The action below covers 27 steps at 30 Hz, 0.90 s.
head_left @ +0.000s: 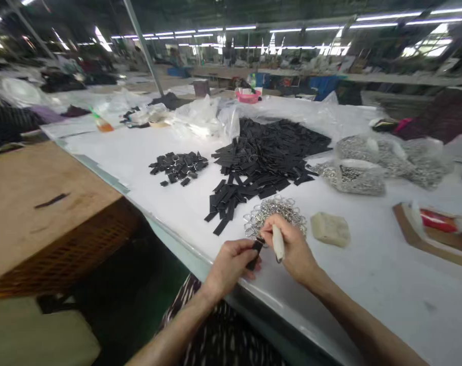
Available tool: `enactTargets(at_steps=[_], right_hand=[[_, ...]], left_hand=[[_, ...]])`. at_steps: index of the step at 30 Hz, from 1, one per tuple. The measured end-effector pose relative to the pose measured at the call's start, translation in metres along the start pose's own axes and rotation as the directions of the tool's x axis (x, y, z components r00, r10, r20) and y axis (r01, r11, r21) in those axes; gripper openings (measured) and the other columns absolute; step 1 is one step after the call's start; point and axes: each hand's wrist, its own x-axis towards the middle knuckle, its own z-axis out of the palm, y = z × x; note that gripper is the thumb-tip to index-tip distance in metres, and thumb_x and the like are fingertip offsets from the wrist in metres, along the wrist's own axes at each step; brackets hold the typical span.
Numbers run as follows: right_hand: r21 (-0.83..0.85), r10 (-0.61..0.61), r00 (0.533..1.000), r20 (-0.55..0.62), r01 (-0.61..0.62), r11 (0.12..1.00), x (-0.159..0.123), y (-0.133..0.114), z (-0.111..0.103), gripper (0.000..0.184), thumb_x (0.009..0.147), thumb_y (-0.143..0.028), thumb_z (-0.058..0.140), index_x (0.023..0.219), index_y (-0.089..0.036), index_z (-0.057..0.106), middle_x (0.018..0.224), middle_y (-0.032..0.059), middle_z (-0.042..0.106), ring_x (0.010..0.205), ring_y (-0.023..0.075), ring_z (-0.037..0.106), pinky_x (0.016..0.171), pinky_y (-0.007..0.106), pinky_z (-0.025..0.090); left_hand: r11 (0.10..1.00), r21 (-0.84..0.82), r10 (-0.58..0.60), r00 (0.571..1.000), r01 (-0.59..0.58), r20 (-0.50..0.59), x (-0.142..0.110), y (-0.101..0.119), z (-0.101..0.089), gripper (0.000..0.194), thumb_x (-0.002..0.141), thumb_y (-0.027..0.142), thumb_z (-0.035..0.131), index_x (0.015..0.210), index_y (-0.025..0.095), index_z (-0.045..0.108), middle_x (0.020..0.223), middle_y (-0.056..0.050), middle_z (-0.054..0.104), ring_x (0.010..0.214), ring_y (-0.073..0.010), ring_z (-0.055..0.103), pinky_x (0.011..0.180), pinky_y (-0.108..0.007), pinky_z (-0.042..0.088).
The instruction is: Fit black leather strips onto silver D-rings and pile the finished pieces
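Observation:
Near the table's front edge, my left hand [231, 264] pinches a short black fabric strip [256, 252] between thumb and fingers. My right hand [294, 246] is closed round a tool with a whitish handle [278, 243]; its working end is hidden. The right fingertips meet the strip's upper end, where a bit of metal shows. Just beyond the hands lies a heap of silvery metal rings [272, 207]. Behind it spreads a large pile of black strips [280, 150]. To the left is a smaller pile of folded black pieces with metal rings [179, 165].
A pale block [330, 230] sits right of the rings. Clear bags of metal parts [358, 178] and a shallow cardboard box [448, 249] are farther right. Crumpled plastic [204, 117] lies behind. At left stands a wooden-topped surface [44, 173], with a dark gap before the white table [170, 213].

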Motion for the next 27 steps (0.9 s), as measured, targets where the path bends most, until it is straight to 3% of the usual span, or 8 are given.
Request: enactTargets(at_steps=[5, 8, 14, 17, 19, 21, 24, 27], right_hand=[[0.084, 0.028, 0.999, 0.041, -0.031, 0.996, 0.000, -0.005, -0.008, 0.008, 0.077, -0.014, 0.049, 0.073, -0.021, 0.047, 0.065, -0.0045, 0.053, 0.060, 0.0108, 0.044, 0.056, 0.022, 0.034], [0.108, 0.041, 0.996, 0.079, -0.049, 0.993, 0.001, -0.008, -0.012, 0.009, 0.076, -0.014, 0.050, 0.070, -0.020, 0.047, 0.063, -0.0045, 0.053, 0.059, 0.0110, 0.045, 0.054, 0.022, 0.034], [0.062, -0.006, 1.000, 0.031, 0.004, 0.998, 0.000, -0.008, -0.015, 0.005, 0.080, -0.017, 0.052, 0.078, -0.020, 0.053, 0.066, -0.0032, 0.055, 0.060, 0.0120, 0.048, 0.055, 0.024, 0.035], [-0.015, -0.065, 0.995, -0.071, 0.065, 0.998, -0.007, -0.007, -0.016, 0.006, 0.083, -0.018, 0.050, 0.084, -0.021, 0.054, 0.070, -0.0018, 0.056, 0.060, 0.0124, 0.049, 0.055, 0.025, 0.037], [-0.074, -0.153, 0.987, -0.041, 0.149, 0.986, -0.012, -0.008, -0.013, 0.007, 0.084, -0.018, 0.049, 0.088, -0.022, 0.054, 0.076, -0.0001, 0.059, 0.065, 0.0137, 0.052, 0.059, 0.026, 0.040], [-0.140, -0.307, 0.950, 0.049, 0.311, 0.940, -0.016, -0.009, -0.007, 0.009, 0.084, -0.016, 0.049, 0.089, -0.021, 0.054, 0.086, 0.0025, 0.062, 0.074, 0.0159, 0.055, 0.066, 0.029, 0.042], [-0.284, -0.568, 0.809, 0.151, 0.586, 0.759, -0.017, -0.010, 0.005, 0.016, 0.083, -0.007, 0.043, 0.084, -0.019, 0.054, 0.097, 0.0067, 0.063, 0.084, 0.0196, 0.054, 0.072, 0.034, 0.043], [-0.420, -0.693, 0.697, 0.183, 0.693, 0.586, -0.015, -0.007, 0.016, 0.021, 0.082, -0.003, 0.040, 0.082, -0.017, 0.055, 0.098, 0.0091, 0.064, 0.086, 0.0221, 0.053, 0.072, 0.036, 0.042]], left_hand=[[0.995, 0.092, 0.049, 0.998, -0.045, -0.047, 0.001, -0.007, -0.001, 0.016, 0.074, 0.019, 0.047, 0.071, 0.012, 0.061, 0.064, -0.003, 0.058, 0.060, -0.0134, 0.054, 0.050, -0.022, 0.045], [0.993, 0.066, 0.096, 0.994, -0.093, -0.045, -0.002, -0.008, -0.001, 0.017, 0.075, 0.019, 0.048, 0.083, 0.014, 0.061, 0.067, -0.003, 0.060, 0.066, -0.0149, 0.057, 0.053, -0.022, 0.046], [0.983, -0.185, 0.020, 1.000, -0.020, -0.003, -0.005, -0.004, -0.004, 0.050, 0.073, 0.016, 0.055, 0.122, 0.016, 0.043, 0.072, -0.004, 0.065, 0.070, -0.0199, 0.064, 0.056, -0.029, 0.051], [0.925, -0.374, -0.072, 0.997, 0.067, 0.000, -0.004, -0.005, -0.008, 0.044, 0.072, 0.016, 0.059, 0.114, 0.011, 0.050, 0.079, -0.008, 0.067, 0.067, -0.0194, 0.064, 0.059, -0.030, 0.053], [0.869, -0.482, -0.133, 0.991, 0.109, -0.016, -0.003, -0.006, -0.011, 0.034, 0.071, 0.013, 0.060, 0.105, 0.009, 0.056, 0.082, -0.011, 0.067, 0.065, -0.0183, 0.065, 0.062, -0.031, 0.053], [0.817, -0.566, -0.158, 0.987, 0.109, -0.037, -0.002, -0.007, -0.015, 0.027, 0.071, 0.009, 0.059, 0.098, 0.007, 0.060, 0.081, -0.012, 0.068, 0.064, -0.0178, 0.065, 0.065, -0.033, 0.053], [0.756, -0.650, -0.143, 0.988, 0.073, -0.054, -0.003, -0.007, -0.017, 0.022, 0.070, 0.005, 0.057, 0.092, 0.007, 0.063, 0.075, -0.010, 0.069, 0.061, -0.0157, 0.064, 0.067, -0.030, 0.051], [0.714, -0.697, -0.152, 0.986, 0.065, -0.064, -0.005, -0.005, -0.016, 0.017, 0.068, 0.001, 0.056, 0.082, 0.007, 0.065, 0.072, -0.009, 0.069, 0.057, -0.0132, 0.063, 0.064, -0.025, 0.050]])
